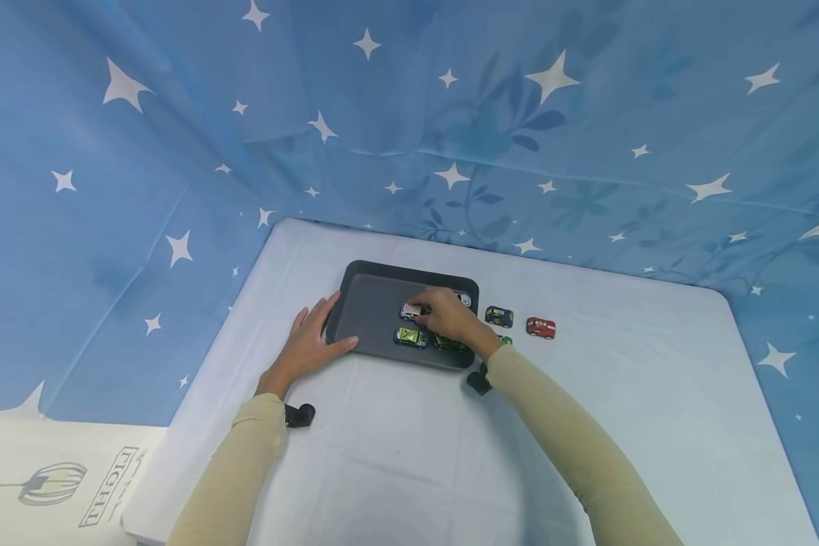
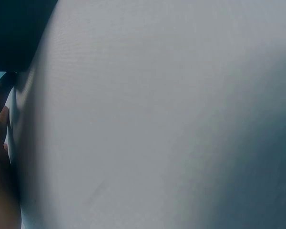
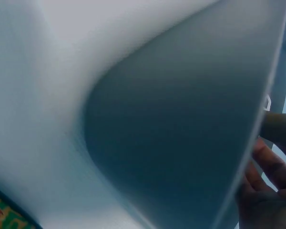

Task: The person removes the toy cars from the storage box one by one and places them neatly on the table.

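Note:
My right hand (image 1: 447, 312) reaches over the dark grey tray (image 1: 371, 341) and pinches a small white toy car (image 1: 409, 311) with red markings. Just below it, a yellow-green toy car (image 1: 411, 337) sits in the tray. A darker green toy car (image 1: 449, 344) lies under my right hand, partly covered. Behind that hand, a white and blue toy car (image 1: 464, 299) shows in the tray's far right corner. My left hand (image 1: 307, 345) rests at the tray's left end, fingers stretched along the side and thumb at the near edge.
Right of the tray, a dark blue toy car (image 1: 499, 316) and a red toy car (image 1: 541, 327) stand on the white-covered table (image 1: 396, 455). A green car (image 1: 506, 340) is partly hidden by my right forearm. Blue star-patterned curtains (image 1: 382, 114) border the table.

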The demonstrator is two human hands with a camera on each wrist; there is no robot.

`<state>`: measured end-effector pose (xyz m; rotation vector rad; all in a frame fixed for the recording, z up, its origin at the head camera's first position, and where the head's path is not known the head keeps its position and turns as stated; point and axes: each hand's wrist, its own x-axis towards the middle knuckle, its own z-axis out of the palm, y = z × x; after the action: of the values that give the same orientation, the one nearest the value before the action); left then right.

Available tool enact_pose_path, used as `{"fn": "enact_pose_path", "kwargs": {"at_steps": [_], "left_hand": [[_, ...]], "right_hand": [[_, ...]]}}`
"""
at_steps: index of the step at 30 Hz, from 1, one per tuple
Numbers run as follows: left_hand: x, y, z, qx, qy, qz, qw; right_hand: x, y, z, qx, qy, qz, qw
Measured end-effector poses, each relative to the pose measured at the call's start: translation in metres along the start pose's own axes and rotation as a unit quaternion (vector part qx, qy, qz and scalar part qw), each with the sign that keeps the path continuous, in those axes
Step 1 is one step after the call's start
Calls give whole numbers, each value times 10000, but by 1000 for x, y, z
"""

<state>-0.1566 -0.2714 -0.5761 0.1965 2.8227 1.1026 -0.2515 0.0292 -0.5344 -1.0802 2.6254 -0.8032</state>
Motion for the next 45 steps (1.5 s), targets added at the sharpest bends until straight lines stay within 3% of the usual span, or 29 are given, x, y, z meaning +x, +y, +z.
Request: {"fn": "enact_pose_path", "kwargs": {"at_steps": [8, 20, 28, 41, 45], "left_hand": [[-1, 2, 0, -58, -10, -42, 10000], [-2, 1, 0, -144, 3, -57, 9999], [-2, 0, 0, -157, -6, -141, 9998], [-1, 1, 2, -121, -20, -50, 9999], [-2, 2, 1, -129, -17, -48, 9999]], "right_hand": [[-1, -3, -6, -99, -57, -17, 9999], [-18, 4, -29, 26, 197, -48, 9998], [-34, 14, -47, 224, 219, 266, 9992], [-73, 36, -72, -105, 623, 356, 9974], [-84, 42, -77, -93, 635, 558, 9964]]}}
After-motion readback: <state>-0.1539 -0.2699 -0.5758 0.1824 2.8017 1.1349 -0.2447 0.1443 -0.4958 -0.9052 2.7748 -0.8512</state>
